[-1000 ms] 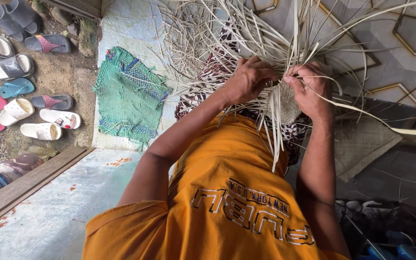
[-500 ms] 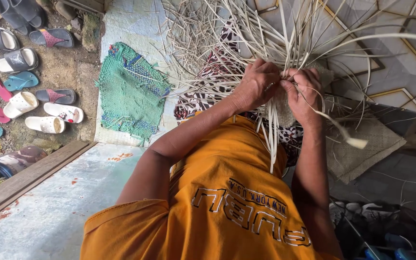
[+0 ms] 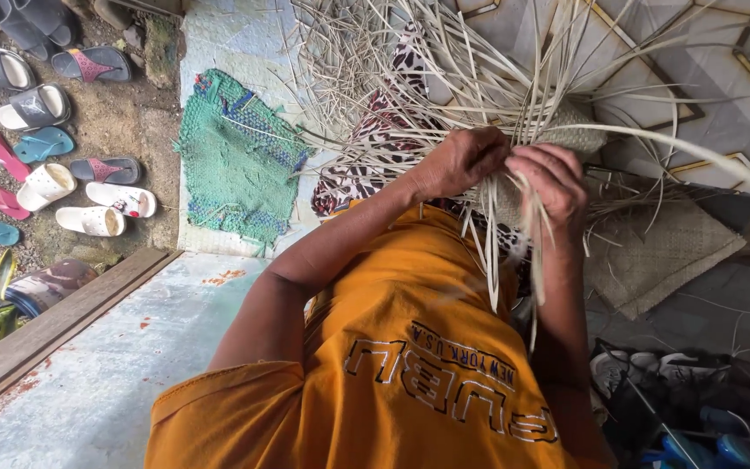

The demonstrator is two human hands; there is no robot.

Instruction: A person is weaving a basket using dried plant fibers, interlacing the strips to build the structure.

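Two hands meet at the centre of a bundle of pale woven strips. Head view: the left hand and the right hand are both curled shut on strips, touching each other. Left of the bundle lie a green mat and sandals; right of it, a woven mat.
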